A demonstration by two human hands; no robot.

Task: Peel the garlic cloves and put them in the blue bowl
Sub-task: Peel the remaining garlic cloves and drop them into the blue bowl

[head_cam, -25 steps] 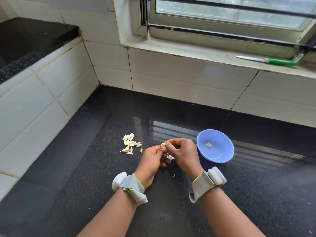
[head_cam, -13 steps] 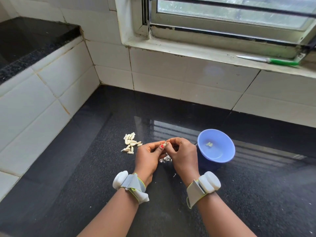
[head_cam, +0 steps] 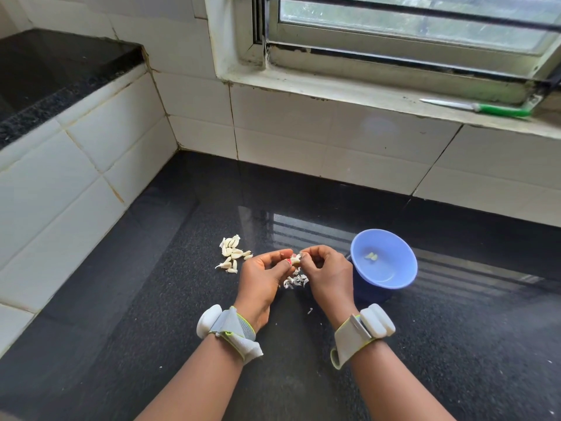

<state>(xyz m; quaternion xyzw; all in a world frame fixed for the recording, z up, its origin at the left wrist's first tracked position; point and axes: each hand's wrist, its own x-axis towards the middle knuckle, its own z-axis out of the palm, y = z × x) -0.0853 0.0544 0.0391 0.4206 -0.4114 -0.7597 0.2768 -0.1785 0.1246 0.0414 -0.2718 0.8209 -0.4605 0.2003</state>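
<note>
Over the black counter my left hand [head_cam: 261,278] and my right hand [head_cam: 326,273] meet fingertip to fingertip, both pinching one small garlic clove [head_cam: 296,261]. A pile of several unpeeled cloves [head_cam: 232,253] lies on the counter just left of my left hand. Loose white peel scraps [head_cam: 295,281] lie under and between my hands. The blue bowl [head_cam: 391,278] stands right beside my right hand, with a couple of peeled cloves [head_cam: 371,256] inside it.
A green-handled knife [head_cam: 476,107] lies on the window sill at the back right. White tiled walls close off the counter on the left and behind. A raised black ledge [head_cam: 45,74] sits at the far left.
Both hands stay together on the clove, fingers shifting a little. More peel scraps show on the counter between the hands. The view has tilted slightly.
</note>
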